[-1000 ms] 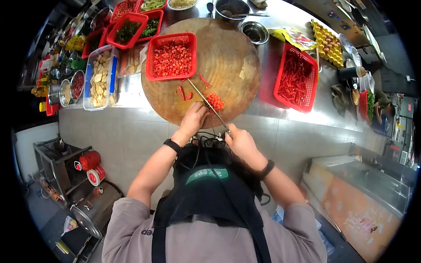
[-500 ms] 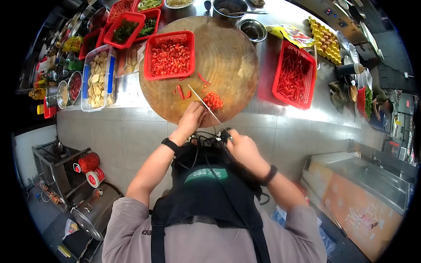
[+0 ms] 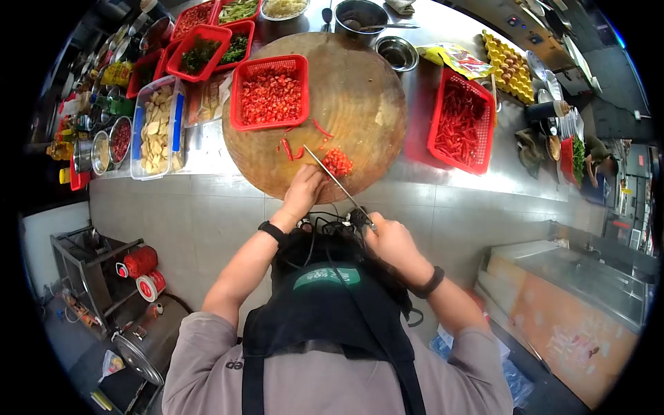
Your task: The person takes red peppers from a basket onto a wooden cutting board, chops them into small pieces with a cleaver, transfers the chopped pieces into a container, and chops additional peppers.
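My right hand (image 3: 393, 242) is wrapped round the handle of a knife (image 3: 340, 184), whose blade slants up and left over the round wooden chopping board (image 3: 353, 83). My left hand (image 3: 303, 189) rests at the board's near edge, fingers curled against the blade's left side; what they hold, if anything, is hidden. A small pile of chopped red chili (image 3: 337, 162) lies just right of the blade. Beyond my left hand are a few uncut red chilies (image 3: 288, 149). A red basket (image 3: 271, 126) of chopped chili (image 3: 270, 95) stands on the board's far left.
Right of the board, a red basket (image 3: 434, 142) holds whole chilies (image 3: 458, 114). A clear plastic box (image 3: 135, 131) of pale slices stands at left. Metal bowls (image 3: 398, 52), a yellow egg tray (image 3: 510, 81) and several red baskets (image 3: 183, 69) line the steel counter (image 3: 207, 162).
The knife and my right hand have shifted slightly towards me and to the right. My left hand stays curled beside the blade. The whole view has moved a little.
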{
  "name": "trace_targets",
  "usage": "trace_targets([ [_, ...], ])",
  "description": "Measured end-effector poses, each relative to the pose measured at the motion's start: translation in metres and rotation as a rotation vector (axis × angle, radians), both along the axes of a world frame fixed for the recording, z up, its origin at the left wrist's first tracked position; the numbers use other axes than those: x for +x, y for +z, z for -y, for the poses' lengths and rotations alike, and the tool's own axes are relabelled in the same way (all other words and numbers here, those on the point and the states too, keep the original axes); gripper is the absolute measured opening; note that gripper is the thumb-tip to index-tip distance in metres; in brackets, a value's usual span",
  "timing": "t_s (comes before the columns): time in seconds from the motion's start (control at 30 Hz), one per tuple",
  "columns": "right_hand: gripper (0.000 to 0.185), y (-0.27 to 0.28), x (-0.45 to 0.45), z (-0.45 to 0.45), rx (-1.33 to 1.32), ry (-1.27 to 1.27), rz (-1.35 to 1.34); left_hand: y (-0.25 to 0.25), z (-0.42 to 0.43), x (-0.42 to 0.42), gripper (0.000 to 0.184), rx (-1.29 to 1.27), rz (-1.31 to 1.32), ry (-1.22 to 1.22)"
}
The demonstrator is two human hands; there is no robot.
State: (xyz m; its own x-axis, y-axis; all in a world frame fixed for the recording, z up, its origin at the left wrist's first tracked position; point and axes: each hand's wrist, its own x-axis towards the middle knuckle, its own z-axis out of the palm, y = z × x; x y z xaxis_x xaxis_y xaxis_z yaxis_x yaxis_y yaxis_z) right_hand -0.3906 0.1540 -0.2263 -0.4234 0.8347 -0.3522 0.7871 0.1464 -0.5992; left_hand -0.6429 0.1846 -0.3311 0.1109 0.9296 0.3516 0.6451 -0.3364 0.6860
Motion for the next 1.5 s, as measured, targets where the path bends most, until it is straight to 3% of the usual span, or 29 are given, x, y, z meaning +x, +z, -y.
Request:
trace_targets([
  [0.1,0.016,-0.008,-0.010,-0.004,-0.010,0.021,0.077,-0.002,0.003,0.000,0.014,-0.021,0.008,-0.005],
  [0.27,0.018,-0.020,-0.009,-0.010,0.061,-0.029,-0.063,-0.005,-0.001,0.001,0.014,-0.037,-0.014,-0.001],
  [0.47,0.020,0.007,0.003,-0.003,0.021,-0.046,-0.020,-0.006,0.007,-0.007,0.018,-0.090,0.051,0.093],
  [0.8,0.018,0.003,-0.011,0.007,-0.005,-0.002,0.051,0.002,0.005,-0.008,0.012,-0.066,-0.063,-0.042],
  [0.93,0.017,-0.022,-0.021,-0.005,0.074,-0.017,0.022,0.002,0.001,-0.007,0.009,-0.017,-0.023,-0.021],
  [1.07,0.019,-0.010,-0.016,-0.001,0.082,-0.044,-0.101,-0.004,0.003,-0.006,0.012,-0.064,-0.030,-0.007],
  [1.3,0.018,0.002,-0.002,0.009,0.013,0.016,0.062,-0.006,0.007,-0.009,0.016,-0.049,0.015,-0.012],
  [1.43,0.018,-0.005,-0.016,0.006,0.010,0.002,0.062,-0.002,0.005,-0.006,0.007,-0.031,-0.004,0.010],
  [1.5,0.019,-0.013,-0.016,0.002,0.029,-0.023,0.014,-0.004,0.000,-0.010,0.011,-0.043,-0.015,-0.002],
])
